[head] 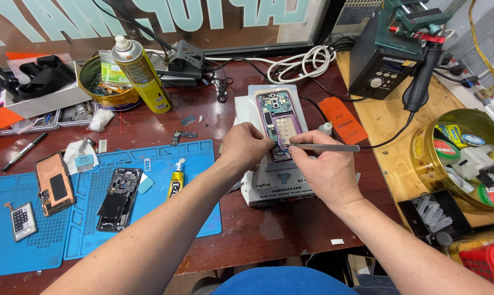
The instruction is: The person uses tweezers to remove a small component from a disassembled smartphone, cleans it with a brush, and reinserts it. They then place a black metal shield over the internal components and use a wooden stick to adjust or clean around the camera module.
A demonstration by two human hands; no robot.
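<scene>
My right hand (326, 172) is closed around a thin metal tool (326, 147), pinched near its working end so the shaft runs out flat to the right; the tip sits at the lower middle of the opened phone (278, 123). My left hand (246, 146) is curled with fingertips pressed at the phone's lower left edge, gripping nothing I can see, just steadying it. The phone lies back-off, face down, on a white block-shaped machine (277, 183) at mid-bench. Risk, as I judge it: the tip is close to exposed boards and a pale battery-sized patch, so a slip or too much pressure could gouge a part or tear a ribbon; the phone is held only by my fingers and could skate off the platform. The black cable (389, 136) running toward the tool's tail could snag my wrist. Left of me, on the blue mat (148, 218), another stripped phone (118, 198), a small glue bottle (176, 180) and loose bits sit within elbow range. Not visible: the tool tip itself, behind my fingers, and whether it touches anything. Farther back, a yellow spray can (143, 74) and a dark station (380, 60) are partly cut off.
</scene>
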